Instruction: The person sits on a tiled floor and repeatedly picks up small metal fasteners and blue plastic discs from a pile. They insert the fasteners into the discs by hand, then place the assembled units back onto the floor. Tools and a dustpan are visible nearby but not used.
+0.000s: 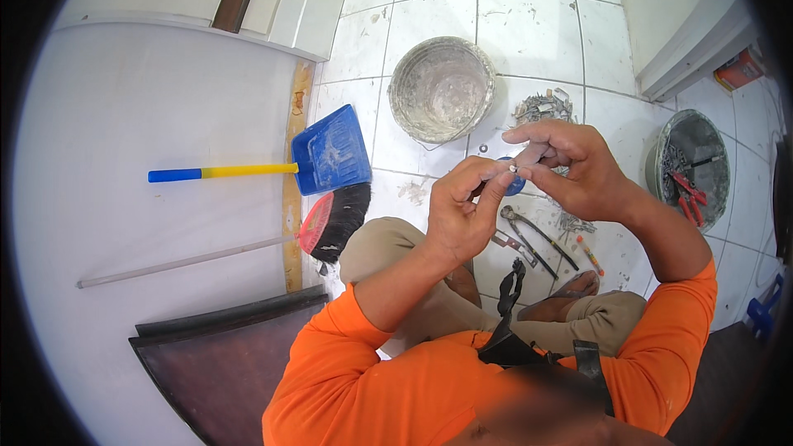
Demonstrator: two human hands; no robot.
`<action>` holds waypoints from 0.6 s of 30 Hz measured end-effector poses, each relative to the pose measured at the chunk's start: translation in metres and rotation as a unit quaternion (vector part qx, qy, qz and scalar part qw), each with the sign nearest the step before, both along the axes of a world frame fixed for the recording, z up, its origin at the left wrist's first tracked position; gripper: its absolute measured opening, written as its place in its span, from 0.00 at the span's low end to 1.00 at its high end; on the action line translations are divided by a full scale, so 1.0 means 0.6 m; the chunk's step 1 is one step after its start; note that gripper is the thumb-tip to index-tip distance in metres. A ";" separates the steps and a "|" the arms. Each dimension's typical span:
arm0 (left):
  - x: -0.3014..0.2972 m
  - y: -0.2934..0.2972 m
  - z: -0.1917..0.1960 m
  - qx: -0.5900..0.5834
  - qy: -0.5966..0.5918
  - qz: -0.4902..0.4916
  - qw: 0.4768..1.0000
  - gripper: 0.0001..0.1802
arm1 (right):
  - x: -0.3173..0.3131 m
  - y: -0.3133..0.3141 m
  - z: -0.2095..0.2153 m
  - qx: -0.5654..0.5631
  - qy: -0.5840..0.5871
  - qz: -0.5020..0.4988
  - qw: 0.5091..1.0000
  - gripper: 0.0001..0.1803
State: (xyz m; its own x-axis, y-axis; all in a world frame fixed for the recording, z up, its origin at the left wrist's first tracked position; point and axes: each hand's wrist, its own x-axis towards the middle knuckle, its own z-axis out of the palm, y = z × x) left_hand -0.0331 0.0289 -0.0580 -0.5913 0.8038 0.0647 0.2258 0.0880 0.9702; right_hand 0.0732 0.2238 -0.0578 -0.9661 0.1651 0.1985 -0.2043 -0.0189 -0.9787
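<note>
Above the tiled floor, my left hand (467, 208) is closed, thumb and forefinger pinched on a small whitish piece (513, 169), too small to name. My right hand (582, 167) meets it at the same piece, thumb and fingertips closed on it from the other side. Below the fingers, a blue round object (515, 185) shows in part, mostly hidden by the hands. Nearer my legs lie pincers (541, 239) with long dark handles and a flat metal tool (514, 245) beside them. Past my right hand lies a pile of thin grey scraps (545, 105).
A grey-crusted bucket (442, 89) stands ahead. At right, another bucket (692, 167) holds red-handled tools. A blue dustpan (332, 150) and a broom (334, 223) lean at left against the wall. An orange-and-yellow tube (590, 256) lies near my foot.
</note>
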 end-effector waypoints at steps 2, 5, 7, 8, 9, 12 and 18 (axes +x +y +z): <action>0.000 0.001 0.000 -0.003 0.006 -0.010 1.000 0.08 | 0.001 0.004 0.006 0.008 0.003 0.005 1.000 0.23; 0.001 0.001 0.000 -0.028 0.004 -0.015 0.999 0.06 | 0.002 0.012 0.010 0.045 0.009 0.014 0.999 0.24; 0.001 0.003 0.011 -0.048 0.053 -0.018 0.997 0.05 | 0.004 0.018 0.012 0.099 0.005 0.023 0.995 0.24; 0.001 0.004 0.015 -0.059 0.077 -0.020 0.995 0.05 | 0.003 0.018 0.011 0.133 0.019 0.018 0.991 0.23; 0.001 0.005 0.014 -0.046 0.101 -0.018 0.994 0.04 | 0.001 0.018 0.011 0.167 0.033 0.014 0.985 0.22; 0.002 0.006 0.014 -0.022 0.152 -0.005 0.988 0.04 | 0.001 0.010 0.004 0.204 0.044 -0.001 0.978 0.22; 0.000 0.006 0.008 0.003 0.182 0.026 0.983 0.03 | 0.001 -0.024 -0.019 0.013 -0.029 -0.042 0.999 0.17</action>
